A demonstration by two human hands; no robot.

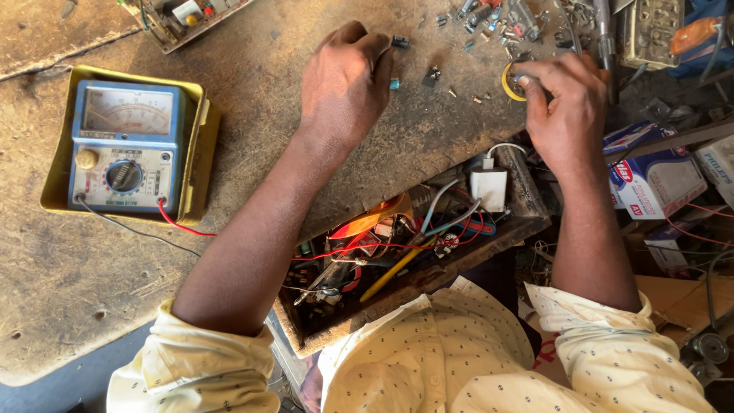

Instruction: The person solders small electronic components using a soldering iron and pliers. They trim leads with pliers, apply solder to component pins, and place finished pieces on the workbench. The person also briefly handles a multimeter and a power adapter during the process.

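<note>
1. The open drawer (527,218) holds tangled wires, a yellow pencil (397,268) and a white charger (489,187).
2. Left hand (344,84) fingers pinch a small black part (400,42) over the tabletop (252,92).
3. Right hand (566,107) fingers pinch a yellow ring (508,82).

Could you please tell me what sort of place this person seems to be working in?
Most likely a small electronics repair bench: an analog multimeter sits on the worn table, small components lie scattered, and an open drawer holds wires and tools.

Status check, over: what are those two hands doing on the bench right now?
Left hand pinching a small dark component. Right hand fingering a yellow ring among loose parts. Open drawer of wires below, blue meter aside.
</note>
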